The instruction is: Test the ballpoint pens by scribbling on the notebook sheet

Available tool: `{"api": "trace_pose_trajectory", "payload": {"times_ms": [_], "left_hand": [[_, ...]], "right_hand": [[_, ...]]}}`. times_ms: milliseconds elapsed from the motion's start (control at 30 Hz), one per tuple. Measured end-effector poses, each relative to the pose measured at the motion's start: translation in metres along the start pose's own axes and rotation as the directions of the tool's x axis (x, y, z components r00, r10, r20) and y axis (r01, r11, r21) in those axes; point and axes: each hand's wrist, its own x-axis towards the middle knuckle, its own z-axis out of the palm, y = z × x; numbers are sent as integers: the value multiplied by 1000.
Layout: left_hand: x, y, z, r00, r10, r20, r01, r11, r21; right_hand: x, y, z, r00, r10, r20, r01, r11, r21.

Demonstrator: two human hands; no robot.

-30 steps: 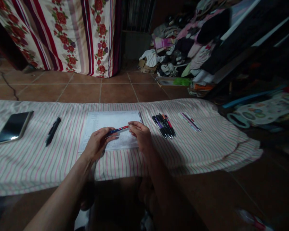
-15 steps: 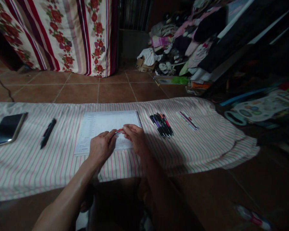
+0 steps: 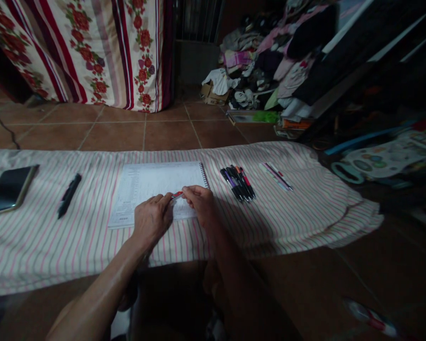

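Observation:
Both my hands meet over a spiral notebook (image 3: 152, 182) lying on a striped cloth (image 3: 39, 241). My left hand (image 3: 152, 219) and my right hand (image 3: 200, 204) are closed round the two ends of a pen (image 3: 177, 194). Only a short red stretch of the pen shows between the fingertips. The hands rest on the notebook's near edge.
A bunch of several dark pens (image 3: 237, 182) lies right of the notebook, two more pens (image 3: 276, 176) beyond them. A black pen (image 3: 69, 195) and a phone (image 3: 9, 189) lie at left. Tiled floor (image 3: 163, 135), a floral drape (image 3: 92, 52) and heaped clothes (image 3: 266, 66) stand behind.
My hands have drawn together along the pen, so its blue part is now hidden and only a red bit shows. The view shifted slightly.

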Motion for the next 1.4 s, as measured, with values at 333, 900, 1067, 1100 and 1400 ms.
{"api": "trace_pose_trajectory", "payload": {"times_ms": [333,900,1067,1100,1400], "left_hand": [[1,-7,-1,996,-68,51,72,993,-95],[0,-6,-3,988,-102,114,118,983,-140],[-1,-7,-6,994,-82,74,87,994,-68],[-1,-7,-5,996,-75,55,77,996,-47],[-4,-3,-4,1000,-28,11,28,999,19]], "right_hand": [[5,5,-1,994,-11,107,11,1000,3],[7,8,3,992,-97,80,95,995,36],[2,2,4,995,-20,97,12,997,82],[0,0,4,996,-4,89,-4,996,91],[6,6,5,999,-21,29,23,996,-82]]}}
